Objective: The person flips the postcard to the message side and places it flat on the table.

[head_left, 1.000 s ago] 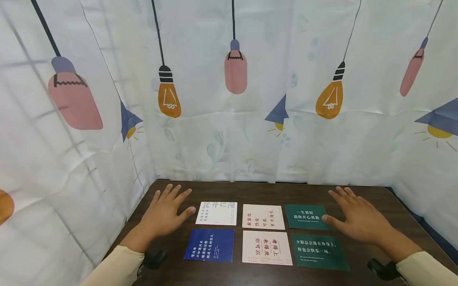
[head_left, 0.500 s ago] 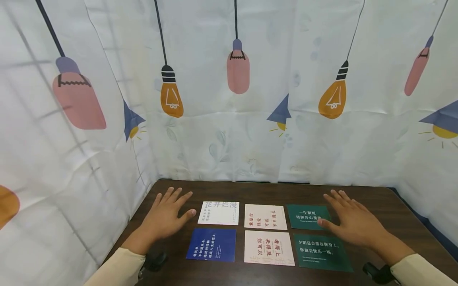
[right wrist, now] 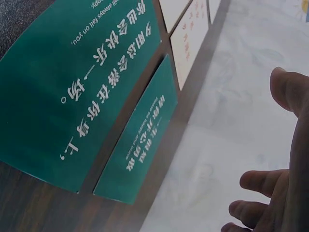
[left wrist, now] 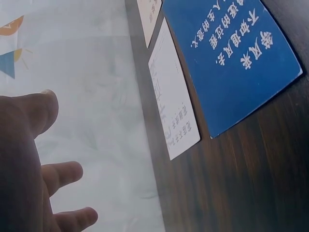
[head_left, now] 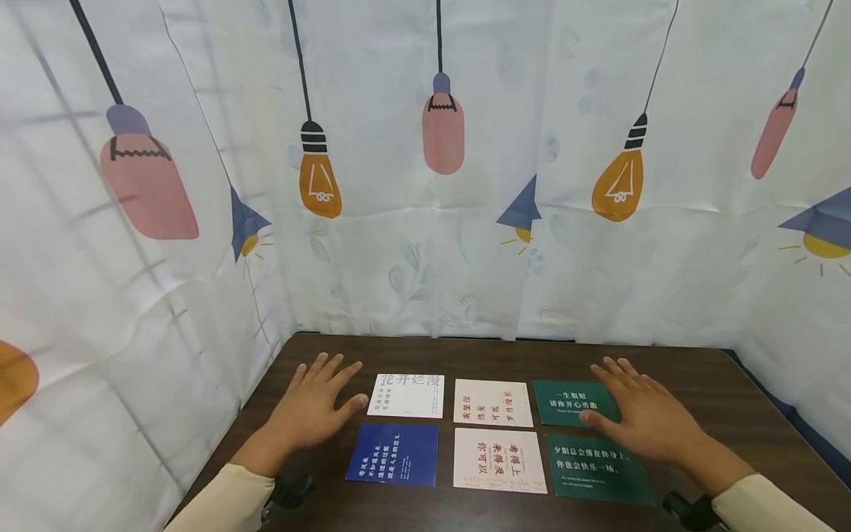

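Observation:
My left hand (head_left: 311, 410) is held over the table's left side with its fingers spread, holding nothing. Closest to it are a white card (head_left: 407, 397) and, nearer me, a blue card (head_left: 392, 455), both printed with Chinese characters. My right hand (head_left: 641, 410), also spread and holding nothing, hovers at the right; its thumb and edge overlap the far green card (head_left: 565, 403) in the head view. The near green card (head_left: 595, 469) lies below it. Between the pairs are two cream cards with red writing, the far one (head_left: 493, 403) and the near one (head_left: 500, 461).
The cards lie flat in two rows on a dark brown wooden table (head_left: 399, 510). A white curtain (head_left: 372, 281) with printed lamps and bulbs hangs behind the table and along its sides. Each wrist wears a black device, such as the left wrist camera (head_left: 292, 491).
My right hand has drifted left, so its thumb now covers more of the far green card. The left hand has shifted very slightly right. The cards lie as before.

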Action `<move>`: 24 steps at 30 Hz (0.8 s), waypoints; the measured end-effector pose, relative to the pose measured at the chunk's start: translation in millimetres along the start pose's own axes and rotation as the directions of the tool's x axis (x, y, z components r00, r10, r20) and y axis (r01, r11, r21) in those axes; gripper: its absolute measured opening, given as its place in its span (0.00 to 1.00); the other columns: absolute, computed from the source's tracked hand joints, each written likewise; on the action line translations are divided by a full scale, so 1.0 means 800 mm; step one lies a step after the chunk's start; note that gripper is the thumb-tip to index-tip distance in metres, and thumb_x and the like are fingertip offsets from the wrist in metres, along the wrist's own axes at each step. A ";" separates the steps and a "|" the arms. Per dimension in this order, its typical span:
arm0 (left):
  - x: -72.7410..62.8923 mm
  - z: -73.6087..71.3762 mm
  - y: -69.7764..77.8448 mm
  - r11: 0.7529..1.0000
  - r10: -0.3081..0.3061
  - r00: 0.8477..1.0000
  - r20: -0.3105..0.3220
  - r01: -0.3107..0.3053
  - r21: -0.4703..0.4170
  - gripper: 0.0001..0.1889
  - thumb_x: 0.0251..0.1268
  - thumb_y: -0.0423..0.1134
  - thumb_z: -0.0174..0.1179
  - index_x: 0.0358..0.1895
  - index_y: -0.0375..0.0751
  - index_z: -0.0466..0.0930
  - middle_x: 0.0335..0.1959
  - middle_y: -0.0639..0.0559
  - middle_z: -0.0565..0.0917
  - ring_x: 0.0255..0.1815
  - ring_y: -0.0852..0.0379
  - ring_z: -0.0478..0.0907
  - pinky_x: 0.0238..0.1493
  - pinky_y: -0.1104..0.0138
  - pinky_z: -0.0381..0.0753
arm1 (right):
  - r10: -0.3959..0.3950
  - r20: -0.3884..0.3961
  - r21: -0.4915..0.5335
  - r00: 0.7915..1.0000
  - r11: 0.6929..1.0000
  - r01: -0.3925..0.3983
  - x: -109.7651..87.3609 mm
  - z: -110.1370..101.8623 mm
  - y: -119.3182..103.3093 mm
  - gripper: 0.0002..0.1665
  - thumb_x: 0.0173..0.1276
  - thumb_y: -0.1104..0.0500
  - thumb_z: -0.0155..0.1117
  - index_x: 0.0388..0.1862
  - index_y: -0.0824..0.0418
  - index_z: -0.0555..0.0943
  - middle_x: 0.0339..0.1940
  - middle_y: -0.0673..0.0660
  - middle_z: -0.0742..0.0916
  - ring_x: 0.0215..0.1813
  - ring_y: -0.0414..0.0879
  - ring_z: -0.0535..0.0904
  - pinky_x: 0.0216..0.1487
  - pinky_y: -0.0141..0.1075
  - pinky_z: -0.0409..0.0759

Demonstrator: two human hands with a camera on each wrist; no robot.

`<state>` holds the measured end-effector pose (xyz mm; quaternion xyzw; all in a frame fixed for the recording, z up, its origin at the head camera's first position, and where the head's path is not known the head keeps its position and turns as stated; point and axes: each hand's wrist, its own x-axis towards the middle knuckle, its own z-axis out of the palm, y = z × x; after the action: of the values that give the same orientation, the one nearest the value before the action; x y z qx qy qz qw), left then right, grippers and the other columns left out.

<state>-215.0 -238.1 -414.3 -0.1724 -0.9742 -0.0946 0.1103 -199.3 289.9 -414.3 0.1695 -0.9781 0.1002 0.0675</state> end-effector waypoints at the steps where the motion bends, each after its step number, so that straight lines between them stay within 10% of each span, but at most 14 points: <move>1: 0.000 0.001 0.001 1.000 0.000 1.000 0.002 0.000 -0.002 0.33 0.76 0.62 0.52 0.75 0.47 0.71 0.74 0.33 0.67 0.77 0.28 0.55 0.71 0.31 0.48 | 0.000 0.000 0.003 1.000 1.000 0.000 0.000 0.001 -0.001 0.54 0.69 0.28 0.60 0.77 0.66 0.66 0.77 0.73 0.65 0.77 0.73 0.57 0.69 0.69 0.55; 24: -0.002 0.022 0.004 0.999 -0.003 1.000 0.019 0.004 -0.032 0.34 0.76 0.65 0.50 0.75 0.48 0.71 0.74 0.34 0.68 0.77 0.29 0.55 0.71 0.32 0.48 | -0.026 -0.024 0.026 0.999 0.999 0.026 0.008 0.019 -0.020 0.54 0.68 0.26 0.60 0.77 0.63 0.67 0.78 0.69 0.66 0.77 0.71 0.57 0.69 0.69 0.57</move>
<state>-215.6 -231.6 -430.8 -0.1733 -0.9739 -0.1086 0.0984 -200.9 269.9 -425.3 0.1819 -0.9736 0.1141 0.0781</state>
